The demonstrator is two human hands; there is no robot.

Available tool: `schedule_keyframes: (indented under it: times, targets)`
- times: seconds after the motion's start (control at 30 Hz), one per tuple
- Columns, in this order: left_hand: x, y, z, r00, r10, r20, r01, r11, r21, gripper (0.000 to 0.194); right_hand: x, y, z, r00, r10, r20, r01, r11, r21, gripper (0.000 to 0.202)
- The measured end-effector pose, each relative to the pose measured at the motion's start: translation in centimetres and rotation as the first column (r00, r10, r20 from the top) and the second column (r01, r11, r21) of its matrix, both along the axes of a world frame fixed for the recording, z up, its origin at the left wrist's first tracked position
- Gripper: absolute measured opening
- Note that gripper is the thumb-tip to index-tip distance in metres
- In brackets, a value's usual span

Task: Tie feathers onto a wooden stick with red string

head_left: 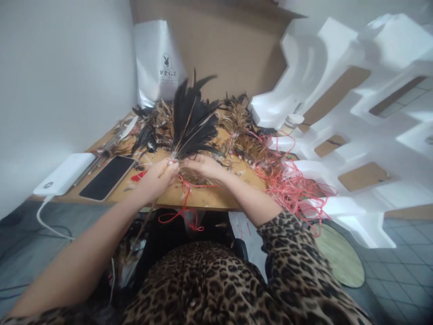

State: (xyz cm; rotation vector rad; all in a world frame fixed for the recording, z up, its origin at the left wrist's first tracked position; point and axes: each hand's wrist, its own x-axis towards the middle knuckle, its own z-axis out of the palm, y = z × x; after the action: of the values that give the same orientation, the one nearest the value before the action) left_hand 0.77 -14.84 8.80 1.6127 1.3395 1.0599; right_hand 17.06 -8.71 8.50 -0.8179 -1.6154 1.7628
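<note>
A fan of long black feathers (194, 119), with some brown shafts among them, stands upright over the table's near part. My left hand (164, 176) is closed around its base, thumb and fingers pinching where the quills come together. Red string (184, 192) winds at that base and hangs in loops past the table edge. Just right of the base is my right hand (204, 167), its fingers curled in close to the feathers. What those fingertips hold is hidden.
Brown feather bundles (237, 117) lie at the back of the wooden table (122, 192). A tangle of red strings (291, 185) spreads on the right beside white foam packaging (338, 104). A phone (107, 178) and a white power bank (66, 174) with a cable lie left. Behind stands a white bag (155, 63).
</note>
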Motion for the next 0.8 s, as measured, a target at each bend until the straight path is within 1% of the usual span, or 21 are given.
schedule_keyframes:
  times: [0.07, 0.1, 0.17, 0.23, 0.3, 0.37, 0.4, 0.47, 0.53, 0.57, 0.6, 0.63, 0.67, 0.7, 0.73, 0.77, 0.8]
  targets:
    - [0.0, 1.4, -1.5, 0.998, 0.032, 0.058, -0.028, 0.998, -0.056, 0.025, -0.8, -0.2, -1.7, 0.995, -0.090, -0.053, 0.092, 0.995, 0.034, 0.018]
    - [-0.2, 2.2, -2.2, 0.990, 0.075, 0.115, -0.066, 0.994, -0.086, 0.025, -0.9, -0.2, -2.5, 0.985, -0.155, -0.073, 0.156, 0.987, 0.020, 0.019]
    - [-0.8, 3.6, -3.6, 0.938, 0.215, 0.271, -0.168, 0.968, -0.187, 0.026, -0.5, -0.1, -3.8, 0.955, -0.281, -0.096, 0.279, 0.960, -0.035, 0.021]
    - [-1.7, 4.5, -4.6, 0.865, 0.335, 0.374, -0.235, 0.928, -0.288, 0.028, 0.4, 0.1, -4.6, 0.913, -0.392, -0.108, 0.390, 0.920, -0.042, 0.024]
    - [-2.2, 4.7, -5.0, 0.835, 0.367, 0.409, -0.234, 0.911, -0.339, 0.027, 1.5, 0.5, -4.9, 0.875, -0.473, -0.102, 0.476, 0.879, 0.010, 0.026]
    - [-2.2, 4.2, -4.8, 0.843, 0.317, 0.435, -0.161, 0.920, -0.358, 0.024, 2.2, 1.0, -5.1, 0.857, -0.511, -0.069, 0.515, 0.856, 0.047, 0.026]
    - [-1.9, 3.8, -4.4, 0.847, 0.268, 0.459, -0.099, 0.928, -0.359, 0.024, 2.4, 1.1, -5.2, 0.865, -0.501, -0.042, 0.502, 0.864, 0.045, 0.026]
    - [-1.1, 3.0, -3.5, 0.840, 0.152, 0.522, 0.048, 0.936, -0.350, 0.025, 2.4, 1.3, -5.3, 0.905, -0.425, 0.011, 0.425, 0.905, 0.009, 0.028]
    - [-0.3, 2.3, -2.6, 0.828, 0.065, 0.557, 0.145, 0.935, -0.324, 0.027, 2.1, 1.1, -5.3, 0.938, -0.343, 0.042, 0.343, 0.939, -0.001, 0.030]
    - [-0.1, 2.1, -2.3, 0.833, 0.040, 0.552, 0.162, 0.937, -0.311, 0.028, 1.9, 0.7, -5.2, 0.941, -0.336, 0.046, 0.334, 0.942, 0.039, 0.030]
    - [0.1, 2.1, -2.2, 0.846, 0.023, 0.532, 0.163, 0.940, -0.299, 0.029, 1.6, 0.3, -4.9, 0.934, -0.355, 0.038, 0.349, 0.930, 0.117, 0.029]
    - [0.3, 2.1, -2.2, 0.865, 0.014, 0.502, 0.152, 0.945, -0.288, 0.029, 1.4, -0.1, -4.4, 0.921, -0.388, 0.022, 0.373, 0.899, 0.229, 0.028]
    - [0.4, 2.1, -2.3, 0.887, 0.008, 0.463, 0.135, 0.951, -0.276, 0.029, 1.2, -0.6, -3.8, 0.908, -0.419, 0.004, 0.390, 0.847, 0.361, 0.027]
    - [0.6, 2.2, -2.6, 0.908, 0.003, 0.418, 0.116, 0.959, -0.260, 0.030, 0.9, -1.0, -3.0, 0.898, -0.439, -0.007, 0.385, 0.779, 0.494, 0.025]
    - [0.8, 2.3, -2.9, 0.928, -0.003, 0.372, 0.098, 0.967, -0.236, 0.029, 0.6, -1.4, -2.1, 0.897, -0.443, 0.001, 0.349, 0.709, 0.613, 0.024]
    - [1.0, 2.4, -3.1, 0.945, -0.006, 0.327, 0.077, 0.976, -0.204, 0.027, 0.3, -1.6, -1.2, 0.898, -0.438, 0.037, 0.286, 0.646, 0.708, 0.024]
    - [1.3, 2.5, -3.3, 0.960, -0.002, 0.280, 0.050, 0.985, -0.166, 0.024, 0.0, -1.7, -0.3, 0.897, -0.430, 0.098, 0.202, 0.599, 0.774, 0.025]
